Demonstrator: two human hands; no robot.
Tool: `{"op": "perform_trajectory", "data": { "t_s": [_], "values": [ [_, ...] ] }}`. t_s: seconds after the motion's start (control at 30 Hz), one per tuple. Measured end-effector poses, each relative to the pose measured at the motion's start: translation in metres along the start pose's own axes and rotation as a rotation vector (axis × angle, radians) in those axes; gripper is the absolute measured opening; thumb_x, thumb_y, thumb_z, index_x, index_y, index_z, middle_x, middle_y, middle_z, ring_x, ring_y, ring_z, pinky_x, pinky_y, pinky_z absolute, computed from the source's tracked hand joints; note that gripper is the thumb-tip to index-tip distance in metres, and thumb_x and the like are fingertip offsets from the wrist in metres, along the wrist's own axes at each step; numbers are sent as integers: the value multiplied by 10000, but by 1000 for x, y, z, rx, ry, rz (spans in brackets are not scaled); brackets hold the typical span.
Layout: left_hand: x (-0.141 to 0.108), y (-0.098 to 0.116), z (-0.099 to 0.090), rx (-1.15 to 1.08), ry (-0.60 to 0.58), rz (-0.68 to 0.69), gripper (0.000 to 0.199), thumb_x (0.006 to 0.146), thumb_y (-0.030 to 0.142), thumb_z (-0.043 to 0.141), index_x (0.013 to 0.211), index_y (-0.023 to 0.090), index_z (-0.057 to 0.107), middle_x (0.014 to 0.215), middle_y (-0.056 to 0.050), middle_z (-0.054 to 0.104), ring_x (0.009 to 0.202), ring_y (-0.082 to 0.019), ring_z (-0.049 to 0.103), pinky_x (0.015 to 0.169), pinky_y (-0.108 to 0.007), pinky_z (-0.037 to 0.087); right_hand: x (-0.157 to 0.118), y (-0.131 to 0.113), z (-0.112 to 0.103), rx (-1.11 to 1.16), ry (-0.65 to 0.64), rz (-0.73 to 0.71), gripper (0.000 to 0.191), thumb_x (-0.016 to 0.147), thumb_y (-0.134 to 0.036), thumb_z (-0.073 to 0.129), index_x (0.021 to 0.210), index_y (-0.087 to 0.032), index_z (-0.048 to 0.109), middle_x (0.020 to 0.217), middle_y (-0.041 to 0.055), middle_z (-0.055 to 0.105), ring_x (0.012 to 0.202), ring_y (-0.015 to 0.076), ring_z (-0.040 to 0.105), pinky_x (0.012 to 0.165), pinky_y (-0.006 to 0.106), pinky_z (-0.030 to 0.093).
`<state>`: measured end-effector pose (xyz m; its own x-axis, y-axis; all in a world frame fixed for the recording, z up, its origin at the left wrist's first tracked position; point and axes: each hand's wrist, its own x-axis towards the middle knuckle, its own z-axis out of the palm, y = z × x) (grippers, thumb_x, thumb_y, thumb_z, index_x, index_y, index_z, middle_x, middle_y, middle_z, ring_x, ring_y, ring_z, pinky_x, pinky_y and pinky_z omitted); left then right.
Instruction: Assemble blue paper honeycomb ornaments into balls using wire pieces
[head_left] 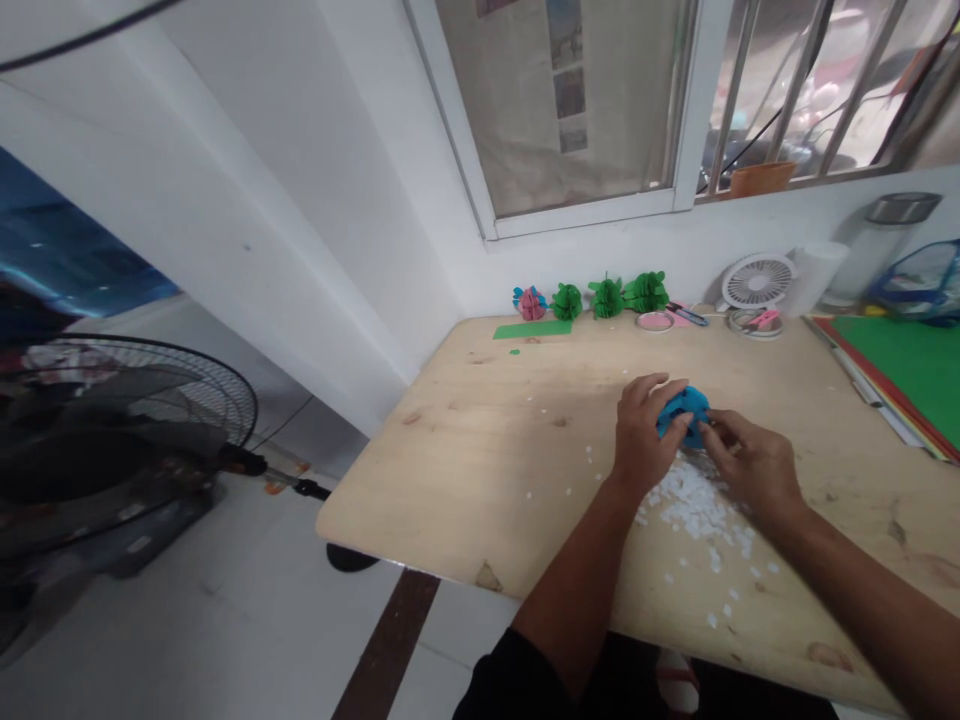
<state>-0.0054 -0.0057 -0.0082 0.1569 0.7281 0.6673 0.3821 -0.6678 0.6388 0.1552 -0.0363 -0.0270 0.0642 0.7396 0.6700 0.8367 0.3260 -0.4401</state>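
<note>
- The left hand is closed on the blue paper piece, with its thumb over the near side and its fingers over the far side.
- The right hand pinches the right edge of the same piece between thumb and fingertips.
- The blue paper piece is held between the two hands, over the right half of the wooden tabletop.
- Small white scraps lie thickly just below the hands, and a few are scattered farther out.
- Along the wall stand a pink-and-blue paper figure and, to its right, three green paper figures.
- A green strip lies flat in front of the leftmost figures.
- A small white fan stands at the back, right of the figures.
- A stack of coloured sheets lies at the right edge.
</note>
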Motion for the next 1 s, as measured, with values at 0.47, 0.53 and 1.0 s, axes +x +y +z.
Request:
{"op": "perform_trajectory", "data": {
  "t_s": [0.47, 0.53, 1.0],
  "values": [
    [15, 3, -18, 220, -400, 53, 227, 907, 175, 584, 1131, 203, 612, 1210, -67, 660, 1188, -219, 584, 1061, -366, 468, 3, 6, -1, -185, 10, -350, 286, 967, -325, 514, 899, -176, 749, 689, 64, 734, 566, 176, 622, 596, 293, 426],
    [18, 5, -20, 244, -435, 39, 234, 903, 177, 587, 1134, 212, 601, 1190, -59, 665, 1159, -218, 596, 1046, -369, 474, 3, 5, -1, -181, 22, -361, 280, 966, -315, 519, 894, -175, 751, 695, 67, 737, 572, 176, 621, 602, 294, 422],
    [27, 3, -20, 448, -487, 293, 174, 943, 175, 548, 1061, 216, 669, 1179, -68, 673, 1121, -198, 608, 993, -344, 469, 8, 2, -4, -148, -19, -364, 281, 973, -320, 511, 856, -191, 731, 677, 65, 667, 661, 197, 567, 690, 329, 400]
  ]
}}
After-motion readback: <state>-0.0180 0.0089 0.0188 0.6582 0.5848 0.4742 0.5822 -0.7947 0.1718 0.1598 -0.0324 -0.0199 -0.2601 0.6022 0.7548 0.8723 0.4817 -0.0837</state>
